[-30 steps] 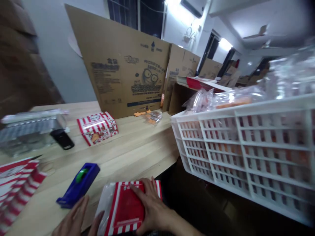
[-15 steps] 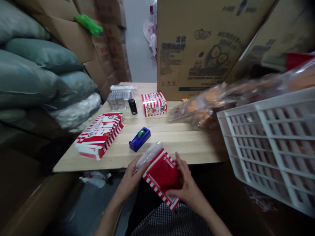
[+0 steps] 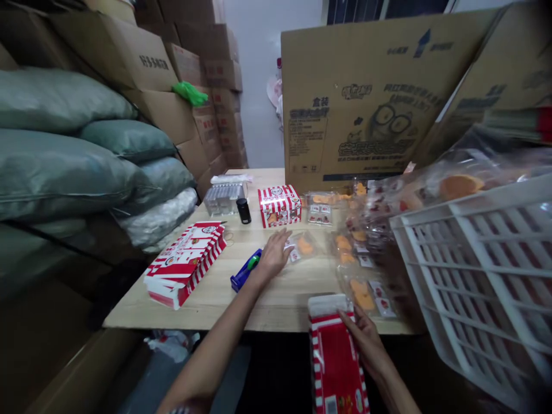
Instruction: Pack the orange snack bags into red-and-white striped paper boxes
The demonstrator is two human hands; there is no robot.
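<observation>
My right hand (image 3: 366,339) grips the right side of a red-and-white striped carton (image 3: 336,359), held upright in front of the table's near edge with a whitish end on top. Out over the table, my left hand (image 3: 276,253) has its fingers stretched forward and holds nothing. Its fingertips are at the left edge of a clear packet (image 3: 305,246) with an orange piece inside; whether they touch it I cannot tell. Under my left wrist sits a blue tape dispenser (image 3: 242,276) with a green core, partly hidden.
Another striped carton (image 3: 187,261) lies at left, and a closed one (image 3: 280,206) stands farther back. A black cylinder (image 3: 244,211) stands beside a clear container (image 3: 222,198). More packets (image 3: 362,294) lie at right near a white basket (image 3: 466,259). Large cardboard (image 3: 345,103) rises behind.
My left hand has let go of the carton and reached forward over the table. The carton, now in my right hand alone, has shifted right and turned upright. Packets lie spread on the table.
</observation>
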